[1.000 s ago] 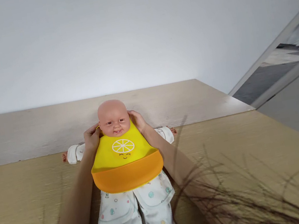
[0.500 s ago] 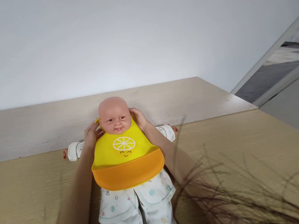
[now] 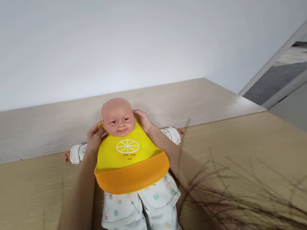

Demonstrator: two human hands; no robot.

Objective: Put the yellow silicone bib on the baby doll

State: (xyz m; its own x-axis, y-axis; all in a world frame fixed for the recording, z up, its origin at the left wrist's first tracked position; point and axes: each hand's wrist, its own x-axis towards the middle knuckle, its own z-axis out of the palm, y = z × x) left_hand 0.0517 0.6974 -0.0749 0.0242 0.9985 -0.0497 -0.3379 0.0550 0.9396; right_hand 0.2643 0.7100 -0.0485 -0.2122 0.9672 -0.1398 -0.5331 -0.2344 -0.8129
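Note:
A baby doll in white patterned clothes lies on its back with its arms spread to both sides. Over its chest is a yellow bib with a citrus-slice print and an orange catch pocket. At the left of the doll's neck, my left hand is closed on the bib's neck strap, a bit of which shows above the fingers. My right hand is at the other side of the neck, by the bib's upper edge; its fingertips are hidden behind the doll's head.
The doll rests on a wooden table, with a paler board along its back. Behind rises a white wall. Dark strands of hair hang across the lower right of the view.
The view has shifted very slightly. Both hands stay at the sides of the doll's neck, and the bib lies as before.

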